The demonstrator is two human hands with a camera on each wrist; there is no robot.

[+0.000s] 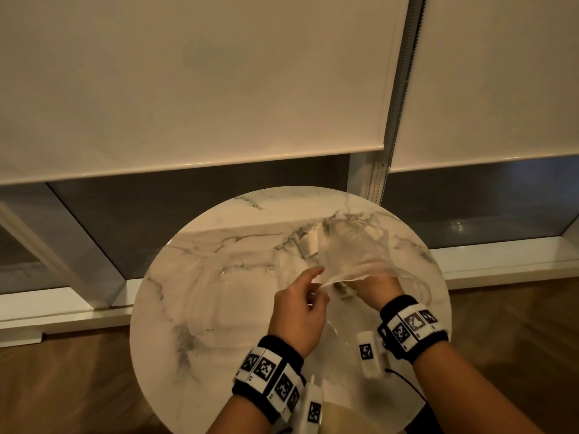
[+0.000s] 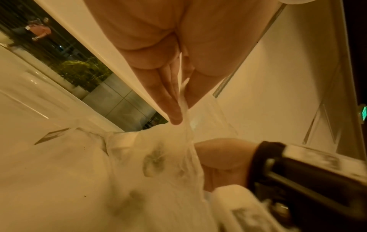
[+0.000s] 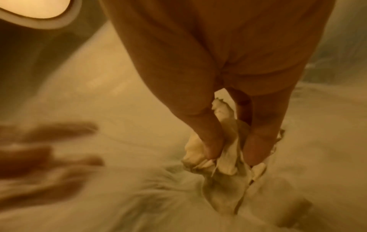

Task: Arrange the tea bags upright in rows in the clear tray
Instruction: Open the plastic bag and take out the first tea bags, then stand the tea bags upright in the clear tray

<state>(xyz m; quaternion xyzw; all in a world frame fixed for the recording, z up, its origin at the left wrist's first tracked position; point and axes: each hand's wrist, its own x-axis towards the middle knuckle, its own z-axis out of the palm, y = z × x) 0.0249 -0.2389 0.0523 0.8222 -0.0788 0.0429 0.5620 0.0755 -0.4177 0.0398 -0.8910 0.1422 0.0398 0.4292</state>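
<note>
A thin clear plastic bag (image 1: 351, 249) lies crumpled on the round marble table (image 1: 219, 233), with a few pale tea bags (image 1: 308, 242) showing at its far left side. My left hand (image 1: 316, 286) pinches the bag's edge (image 2: 181, 116) between thumb and fingers and holds it up. My right hand (image 1: 376, 286) is under the film at the bag's mouth. There its thumb and fingers (image 3: 232, 153) grip a bunch of cream paper tea bags (image 3: 226, 166). The clear tray (image 1: 225, 272) shows only as faint outlines left of my hands. One flat sachet (image 2: 52, 135) lies on the table.
The table's rim is close on every side, with wooden floor (image 1: 62, 386) below. Roller blinds (image 1: 188, 89) and a dark window stand behind the table. A cream object (image 1: 344, 418) sits at the table's near edge between my forearms.
</note>
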